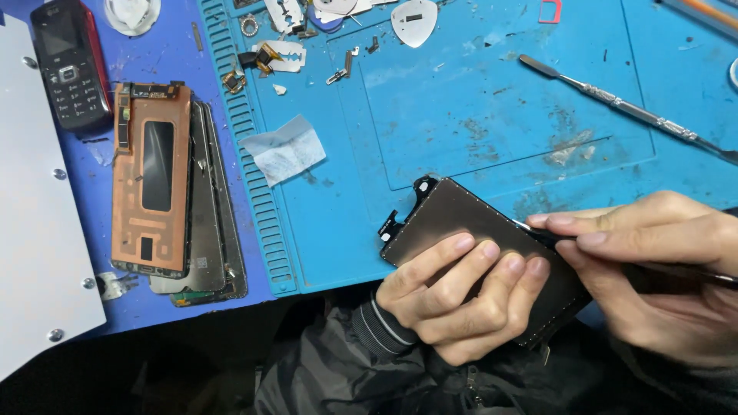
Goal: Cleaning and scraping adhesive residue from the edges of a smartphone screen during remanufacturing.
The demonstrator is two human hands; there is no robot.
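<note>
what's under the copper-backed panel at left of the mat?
The copper-backed panel lies on top of a stack of other flat phone panels; their dark and grey edges stick out at its right and bottom. How many there are, and their faces, is covered. The stack rests on the blue table.

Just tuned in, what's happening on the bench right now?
A person is working on a dark phone panel at the near edge of a blue mat. The left hand holds the panel from below, fingers across its face. The right hand pinches a thin tool, tip at the panel's right edge. To the left lie a stack of screens and a small keypad phone. A metal spudger and loose parts lie on the mat.
</note>
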